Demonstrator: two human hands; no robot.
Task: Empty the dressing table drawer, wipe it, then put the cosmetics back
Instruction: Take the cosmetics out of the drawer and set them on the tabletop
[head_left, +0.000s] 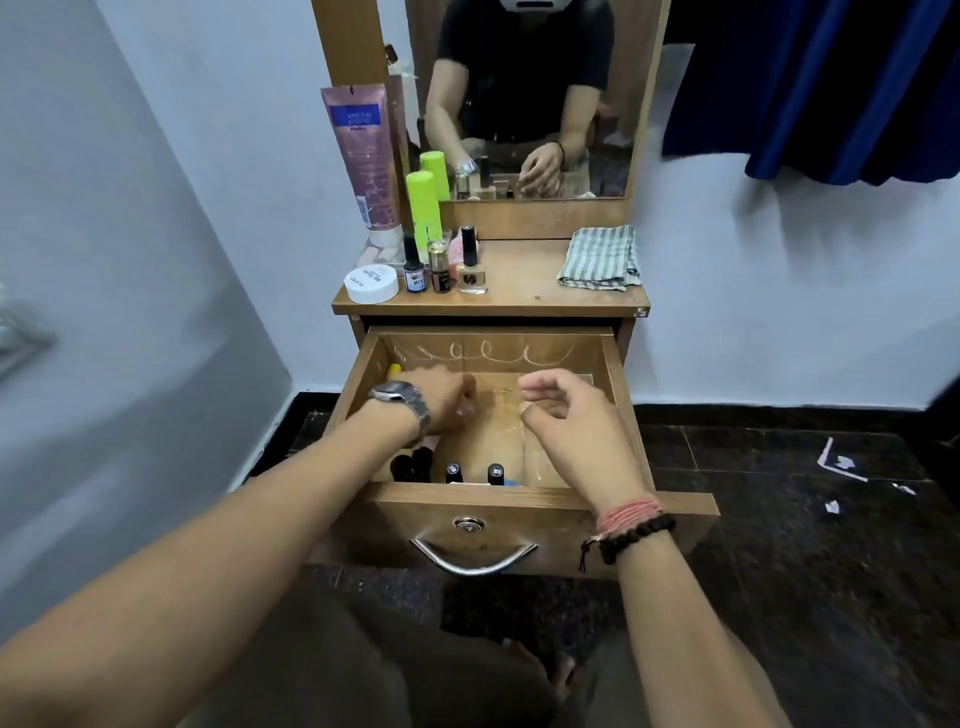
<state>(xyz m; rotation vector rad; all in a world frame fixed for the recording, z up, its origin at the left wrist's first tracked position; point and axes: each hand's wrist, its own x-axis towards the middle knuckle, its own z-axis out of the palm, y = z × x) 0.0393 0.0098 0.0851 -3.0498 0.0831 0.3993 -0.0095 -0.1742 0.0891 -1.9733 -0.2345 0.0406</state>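
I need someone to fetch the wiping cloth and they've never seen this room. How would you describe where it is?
Find the wooden dressing table with the mirror. On its top, at the right end, lies the folded cloth. It is the only fabric there, grey-and-white striped, apart from the bottles crowded at the left.

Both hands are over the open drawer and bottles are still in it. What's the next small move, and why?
Probably lift the two black-capped bottles at the drawer's front edge onto the tabletop. They and a few items in the left front corner remain inside, the right hand looks free, and the striped cloth lies unused, so wiping must wait.
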